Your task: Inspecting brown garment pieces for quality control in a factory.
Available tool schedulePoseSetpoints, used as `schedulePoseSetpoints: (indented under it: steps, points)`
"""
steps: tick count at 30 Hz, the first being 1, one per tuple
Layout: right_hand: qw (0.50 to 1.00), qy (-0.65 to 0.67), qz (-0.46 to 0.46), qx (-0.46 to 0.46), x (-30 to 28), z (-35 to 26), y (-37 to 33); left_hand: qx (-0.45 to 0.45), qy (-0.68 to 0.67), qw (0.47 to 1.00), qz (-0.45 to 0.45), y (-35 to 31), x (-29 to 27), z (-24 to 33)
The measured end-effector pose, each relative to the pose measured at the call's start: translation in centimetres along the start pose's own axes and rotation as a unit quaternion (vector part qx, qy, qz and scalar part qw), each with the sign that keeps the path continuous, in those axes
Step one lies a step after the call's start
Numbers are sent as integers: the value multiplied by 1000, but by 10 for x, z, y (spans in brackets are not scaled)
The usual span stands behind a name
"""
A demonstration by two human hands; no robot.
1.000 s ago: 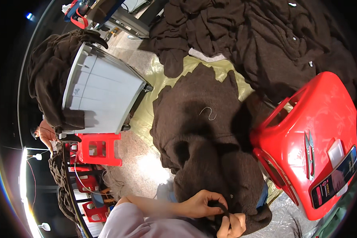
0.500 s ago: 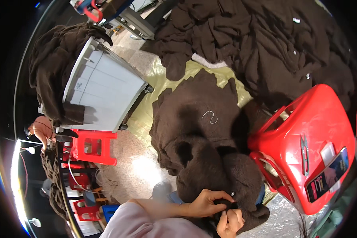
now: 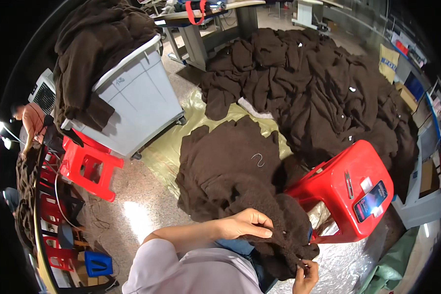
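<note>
A dark brown fleece garment [image 3: 279,235] lies across my lap. My left hand [image 3: 246,223] pinches the cloth between thumb and fingers near its upper part. Lower and to the right, my right hand [image 3: 306,277] grips the cloth's edge with its fingertips. Part of the garment hangs stretched between the two hands. In front of my knees is a pile of brown fleece pieces [image 3: 225,152], with a thin, pale S-shaped curl [image 3: 258,160] on top.
At right a red plastic stool [image 3: 328,171] carries thread snips [image 3: 349,185] and a phone [image 3: 370,201]. Ahead lies a big heap of brown garments [image 3: 308,83]. A grey wheeled bin [image 3: 137,98] overflows with brown cloth at left. Beyond another red stool [image 3: 90,169], a person [image 3: 33,122] stands working.
My hands have moved apart; the right has gone lower and to the right with the cloth's edge. The view has tilted up, showing more of the room.
</note>
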State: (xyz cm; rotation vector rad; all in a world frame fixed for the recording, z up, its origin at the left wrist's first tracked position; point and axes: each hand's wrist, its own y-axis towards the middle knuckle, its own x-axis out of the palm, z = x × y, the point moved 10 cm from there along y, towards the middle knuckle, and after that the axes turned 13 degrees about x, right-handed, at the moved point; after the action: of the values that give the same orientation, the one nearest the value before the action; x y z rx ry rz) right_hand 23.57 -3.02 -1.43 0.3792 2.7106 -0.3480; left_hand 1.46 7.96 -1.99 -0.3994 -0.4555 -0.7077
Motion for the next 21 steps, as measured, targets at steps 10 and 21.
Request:
schedulePoseSetpoints:
  steps: [10,21]
  points:
    - [974,72,203,-70,-87,-47,-60,142,-58,972,-179,-21,90,47]
    - [904,-117,234,-338,32,-126,-77,69,-19,997,16,-1,63,-7]
